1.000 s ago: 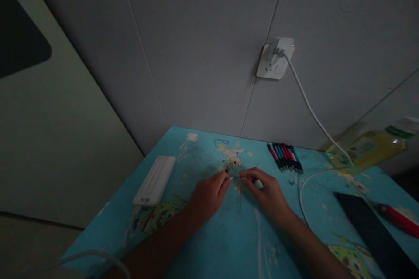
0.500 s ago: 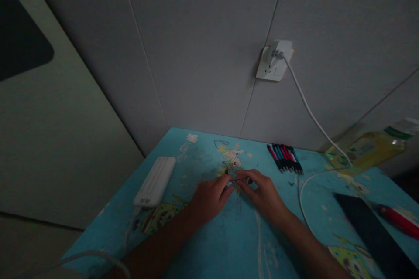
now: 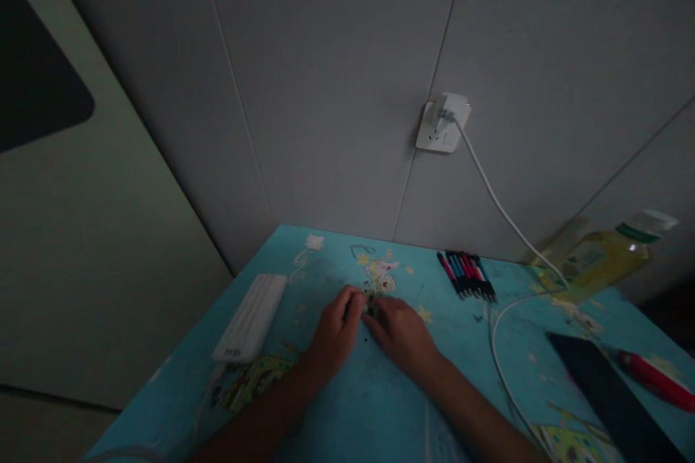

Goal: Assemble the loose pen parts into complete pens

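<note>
My left hand is over the middle of the table, thumb and fingers pinched together. Whatever they hold is too small and dark to name. Close beside it on the right, my right hand is low at the tabletop, its fingers bent and drawn together; their tips are partly hidden. Small dark bits lie between the two hands, too small to make out. Beyond my right hand, several pens with red, blue and black barrels lie side by side in a row.
A white power bank with a cable lies on the blue patterned tablecloth at left. To the right are a dark flat strip, a red-handled tool and a bottle of yellow liquid. A white cable runs from the wall socket.
The hands have moved slightly apart from their meeting fingertips and shifted left in view. My right hand has turned downward to the tabletop. The thin piece between the fingertips no longer shows. The view has tilted slightly.
</note>
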Available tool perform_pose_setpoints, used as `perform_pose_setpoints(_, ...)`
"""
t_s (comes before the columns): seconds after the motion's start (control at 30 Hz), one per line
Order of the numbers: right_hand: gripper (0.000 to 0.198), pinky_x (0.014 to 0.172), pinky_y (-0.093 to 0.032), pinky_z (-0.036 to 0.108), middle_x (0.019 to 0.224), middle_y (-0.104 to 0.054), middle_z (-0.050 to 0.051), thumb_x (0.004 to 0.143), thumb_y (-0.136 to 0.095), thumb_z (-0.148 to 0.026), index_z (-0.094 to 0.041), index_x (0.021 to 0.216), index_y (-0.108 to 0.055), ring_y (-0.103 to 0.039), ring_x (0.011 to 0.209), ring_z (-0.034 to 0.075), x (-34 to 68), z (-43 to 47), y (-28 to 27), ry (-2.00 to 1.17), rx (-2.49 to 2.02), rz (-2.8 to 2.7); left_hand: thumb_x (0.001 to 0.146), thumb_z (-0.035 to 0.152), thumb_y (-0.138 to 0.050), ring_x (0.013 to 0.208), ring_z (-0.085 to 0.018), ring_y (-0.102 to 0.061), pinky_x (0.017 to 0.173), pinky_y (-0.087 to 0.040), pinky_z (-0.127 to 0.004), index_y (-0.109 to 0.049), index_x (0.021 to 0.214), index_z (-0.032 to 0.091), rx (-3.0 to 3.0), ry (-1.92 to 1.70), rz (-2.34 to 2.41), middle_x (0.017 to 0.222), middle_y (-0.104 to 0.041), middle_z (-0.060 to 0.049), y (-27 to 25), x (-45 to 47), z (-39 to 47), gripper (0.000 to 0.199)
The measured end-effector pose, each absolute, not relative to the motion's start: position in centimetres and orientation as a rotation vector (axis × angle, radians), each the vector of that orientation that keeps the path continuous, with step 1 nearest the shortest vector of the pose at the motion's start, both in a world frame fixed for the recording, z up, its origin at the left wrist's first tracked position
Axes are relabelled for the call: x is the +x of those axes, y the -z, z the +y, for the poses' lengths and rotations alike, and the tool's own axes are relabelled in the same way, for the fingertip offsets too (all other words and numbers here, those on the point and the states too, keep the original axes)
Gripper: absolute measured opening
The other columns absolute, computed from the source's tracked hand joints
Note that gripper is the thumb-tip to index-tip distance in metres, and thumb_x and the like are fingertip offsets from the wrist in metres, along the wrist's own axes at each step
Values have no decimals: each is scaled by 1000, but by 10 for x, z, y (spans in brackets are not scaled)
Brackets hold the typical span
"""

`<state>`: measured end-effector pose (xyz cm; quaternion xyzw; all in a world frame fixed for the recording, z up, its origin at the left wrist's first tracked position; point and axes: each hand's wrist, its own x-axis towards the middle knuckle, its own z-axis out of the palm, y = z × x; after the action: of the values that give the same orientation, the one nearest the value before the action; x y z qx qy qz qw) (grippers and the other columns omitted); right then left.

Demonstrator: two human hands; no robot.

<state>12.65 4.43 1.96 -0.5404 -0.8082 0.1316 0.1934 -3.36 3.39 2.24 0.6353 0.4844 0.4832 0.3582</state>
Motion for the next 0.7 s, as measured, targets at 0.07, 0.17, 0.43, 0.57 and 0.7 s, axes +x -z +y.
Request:
perform_pose_setpoints(0.07, 22, 80, -45, 30, 96, -68, 9, 93, -52, -38, -20, 101, -60, -63, 92, 22, 116, 48, -17, -315, -1592, -2285, 98, 39, -38, 69, -13, -51, 66, -41, -23, -53, 86, 19, 1650, -1248, 1225, 74, -54, 1, -22, -33, 35, 27)
perform_pose_setpoints(0.17, 20, 78, -45, 32, 94, -68, 11, 95, -47, -34, -18, 100, -59, -64, 88, 24, 105, 55, -17, -287, -1641, -2260, 97, 39, -40, 68, -14, -52, 66, -41, -23, -54, 94, 19, 1656, -1239, 1214, 73, -53, 2, -21, -33, 35, 24)
perform_pose_setpoints(0.43, 36, 82, -48, 29, 99, -66, 7, 96, -45, -25, -21, 132, -49, -63, 88, 19, 154, 37, -26, -450, -1426, -2109, 99, 34, -38, 72, -14, -55, 66, -39, -24, -58, 94, 19, 1805, -1126, 1193, 77, -59, 0, -24, -32, 30, 26)
perform_pose_setpoints(0.57, 29, 78, -51, 30, 99, -64, 7, 97, -46, -28, -26, 123, -60, -62, 87, 19, 190, 11, -27, -585, -1256, -1939, 98, 31, -40, 69, -14, -55, 66, -37, -25, -60, 83, 19, 2015, -969, 1145, 73, -59, 0, -22, -30, 26, 28)
perform_pose_setpoints(0.7, 30, 85, -51, 33, 108, -58, 8, 97, -47, -23, -29, 122, -61, -58, 101, 21, 201, -3, -27, -611, -1172, -1939, 97, 28, -43, 68, -13, -55, 65, -36, -25, -59, 79, 18, 2170, -846, 1157, 71, -59, 1, -19, -28, 22, 26)
